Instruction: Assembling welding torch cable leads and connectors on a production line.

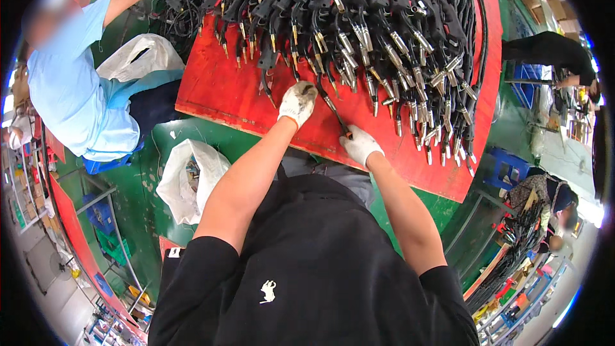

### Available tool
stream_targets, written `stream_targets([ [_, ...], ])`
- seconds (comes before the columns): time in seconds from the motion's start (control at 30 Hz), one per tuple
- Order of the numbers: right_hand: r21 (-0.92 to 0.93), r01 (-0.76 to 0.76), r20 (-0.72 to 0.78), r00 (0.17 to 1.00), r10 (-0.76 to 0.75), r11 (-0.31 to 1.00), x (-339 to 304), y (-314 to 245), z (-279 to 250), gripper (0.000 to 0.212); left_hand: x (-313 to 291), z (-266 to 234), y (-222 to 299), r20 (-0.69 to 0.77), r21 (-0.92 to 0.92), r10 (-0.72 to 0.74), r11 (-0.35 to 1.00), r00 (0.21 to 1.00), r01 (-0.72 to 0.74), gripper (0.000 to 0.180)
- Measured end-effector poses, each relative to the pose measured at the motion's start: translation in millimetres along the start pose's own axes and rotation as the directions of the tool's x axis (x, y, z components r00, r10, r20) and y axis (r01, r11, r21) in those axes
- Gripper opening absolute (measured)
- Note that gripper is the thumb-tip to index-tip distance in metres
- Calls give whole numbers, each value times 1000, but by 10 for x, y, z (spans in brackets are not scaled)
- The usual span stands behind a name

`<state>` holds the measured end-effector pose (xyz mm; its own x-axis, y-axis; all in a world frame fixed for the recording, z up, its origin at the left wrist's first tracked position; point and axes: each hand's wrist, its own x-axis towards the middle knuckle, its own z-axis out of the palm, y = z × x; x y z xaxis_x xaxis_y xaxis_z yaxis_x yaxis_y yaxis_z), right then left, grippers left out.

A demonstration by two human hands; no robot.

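Note:
Many black welding torches (378, 6) with metal necks and nozzles lie heaped on a red tabletop (224, 90), their tips facing me. My right hand (360, 145), in a white glove, is closed at the near end of one dark torch neck (332, 107), which slants up and left into the heap. My left hand (298, 102), also gloved and soiled at the fingers, is closed just left of that neck, by the front of the heap. What sits inside its curled fingers is hidden.
At left a person in a light blue shirt (77, 83) sits by a white sack (141, 57). Another open white sack (189, 179) stands below the table's left front edge. To the right are blue crates (506, 168), a bending person in black (551, 51) and more piled cables (512, 256).

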<state>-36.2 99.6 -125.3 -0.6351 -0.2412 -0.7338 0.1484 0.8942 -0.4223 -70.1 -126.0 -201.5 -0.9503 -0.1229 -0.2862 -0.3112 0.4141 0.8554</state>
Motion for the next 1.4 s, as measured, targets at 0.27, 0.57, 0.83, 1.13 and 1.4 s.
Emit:
stream_targets([
  [0.27,-24,-37,-174,984,32,999,-167,-51,93,47,106,-74,182,280,-481,-332,764,901,431,22],
  [0.57,-1,-18,-205,979,17,1000,-152,-42,131,44,290,-40,421,240,-339,-477,775,845,534,23],
  [0.83,-32,11,-231,973,-18,999,-163,19,87,40,461,112,141,194,24,-380,924,905,382,36],
  [1.13,19,103,-128,987,-99,995,-37,6,-44,40,316,16,264,309,-465,-373,743,875,481,21],
  [1.4,208,178,-134,979,-153,962,9,35,53,37,312,184,106,199,-582,-384,694,902,424,27],
])
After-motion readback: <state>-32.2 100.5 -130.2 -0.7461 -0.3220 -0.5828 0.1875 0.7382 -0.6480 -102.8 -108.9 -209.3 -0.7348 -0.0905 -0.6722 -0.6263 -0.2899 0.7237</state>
